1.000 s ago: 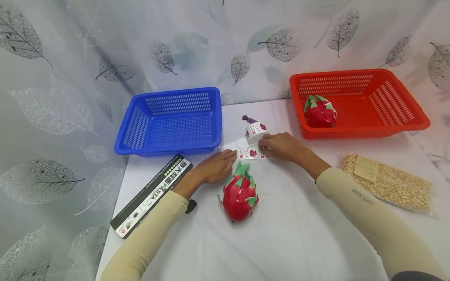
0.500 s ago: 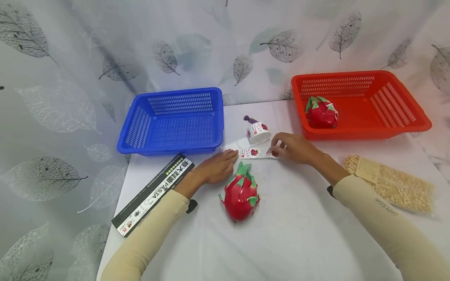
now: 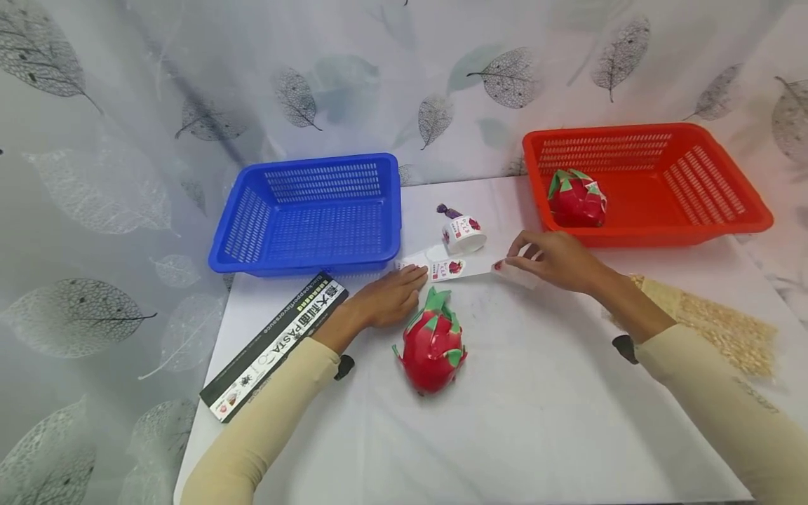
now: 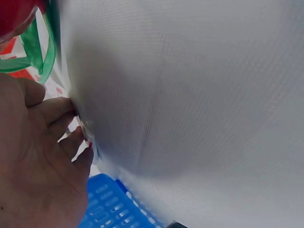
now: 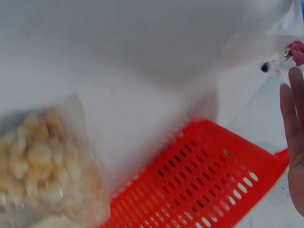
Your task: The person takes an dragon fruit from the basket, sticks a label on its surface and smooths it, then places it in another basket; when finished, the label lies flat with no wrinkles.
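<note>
A strip of dragon-fruit stickers (image 3: 448,269) runs across the white table from its roll (image 3: 463,235). My left hand (image 3: 393,296) lies on the strip's left part, its fingertips pressing it down. Thumb and fingers of my right hand (image 3: 558,259) pinch a sticker at the strip's right end, slightly raised; the sticker's printed fruit (image 5: 295,51) shows beside the fingertips in the right wrist view. Just in front of the strip lies a red dragon fruit (image 3: 432,347) with green leaf tips. The left wrist view shows my left palm (image 4: 40,156) and bent fingers beside the table surface.
A blue basket (image 3: 303,270) stands at the back left; a red basket (image 3: 663,237) at the back right holds another dragon fruit (image 3: 577,200). A pasta box (image 3: 274,347) lies left, a bag of kernels (image 3: 726,330) right. A small purple-wrapped candy (image 3: 449,210) sits behind the roll.
My right hand has moved right along the strip, pinching the sticker at its end and lifting it a little. The left hand stays pressed on the strip.
</note>
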`<state>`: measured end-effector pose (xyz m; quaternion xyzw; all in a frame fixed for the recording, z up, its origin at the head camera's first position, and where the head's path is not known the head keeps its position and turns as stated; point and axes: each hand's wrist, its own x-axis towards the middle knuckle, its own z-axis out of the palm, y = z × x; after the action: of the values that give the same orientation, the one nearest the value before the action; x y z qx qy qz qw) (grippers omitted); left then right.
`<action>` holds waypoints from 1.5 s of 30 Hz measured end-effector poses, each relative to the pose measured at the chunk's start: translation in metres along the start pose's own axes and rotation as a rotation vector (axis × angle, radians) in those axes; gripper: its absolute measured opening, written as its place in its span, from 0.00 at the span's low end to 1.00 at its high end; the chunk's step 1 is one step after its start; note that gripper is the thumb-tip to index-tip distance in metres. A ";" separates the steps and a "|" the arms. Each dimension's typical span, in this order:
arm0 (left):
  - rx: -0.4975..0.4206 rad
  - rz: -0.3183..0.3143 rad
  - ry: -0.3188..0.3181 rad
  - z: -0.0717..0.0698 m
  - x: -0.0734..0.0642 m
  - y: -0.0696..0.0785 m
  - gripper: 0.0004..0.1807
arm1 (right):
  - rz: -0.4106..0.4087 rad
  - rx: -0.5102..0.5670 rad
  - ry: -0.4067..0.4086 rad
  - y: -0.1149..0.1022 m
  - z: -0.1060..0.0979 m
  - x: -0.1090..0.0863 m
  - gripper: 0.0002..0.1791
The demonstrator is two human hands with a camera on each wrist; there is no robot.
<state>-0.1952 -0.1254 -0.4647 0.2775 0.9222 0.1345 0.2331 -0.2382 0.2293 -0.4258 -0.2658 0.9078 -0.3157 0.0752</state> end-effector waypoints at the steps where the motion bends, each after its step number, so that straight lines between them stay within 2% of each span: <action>1: 0.002 0.000 -0.001 0.000 0.000 0.000 0.32 | -0.003 -0.009 0.015 -0.003 -0.004 -0.002 0.10; 7: 0.016 0.003 -0.007 0.000 0.000 -0.002 0.32 | -0.047 0.005 0.109 -0.015 -0.022 -0.010 0.09; 12: 0.022 0.006 0.001 0.000 -0.001 -0.004 0.32 | -0.080 0.077 0.115 -0.038 -0.024 -0.014 0.09; 17: 0.018 0.022 0.035 0.001 0.000 -0.005 0.31 | -0.085 0.207 0.022 -0.071 -0.010 -0.014 0.08; 21: 0.020 0.024 0.059 0.001 -0.002 -0.004 0.31 | -0.104 0.367 -0.086 -0.093 0.007 -0.014 0.05; 28: -0.030 0.074 0.155 -0.006 -0.014 0.003 0.31 | -0.144 0.606 -0.248 -0.117 0.034 -0.022 0.02; 32: -0.147 0.066 0.236 -0.011 -0.031 0.010 0.28 | -0.135 0.663 -0.283 -0.124 0.049 -0.027 0.03; 36: -0.342 0.043 0.292 -0.016 -0.056 0.018 0.25 | -0.109 0.661 -0.289 -0.123 0.064 -0.031 0.02; 38: -0.433 0.051 0.284 -0.016 -0.067 0.021 0.24 | -0.097 0.653 -0.292 -0.122 0.071 -0.033 0.02; 41: -0.566 0.066 0.232 -0.014 -0.081 0.024 0.25 | -0.089 0.639 -0.297 -0.121 0.079 -0.033 0.02; 45: -0.674 0.100 0.179 -0.005 -0.092 0.025 0.27 | -0.092 0.589 -0.286 -0.119 0.088 -0.032 0.02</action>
<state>-0.1184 -0.1581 -0.4186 0.2170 0.8280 0.4664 0.2231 -0.1322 0.1213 -0.4231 -0.3151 0.7447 -0.5272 0.2610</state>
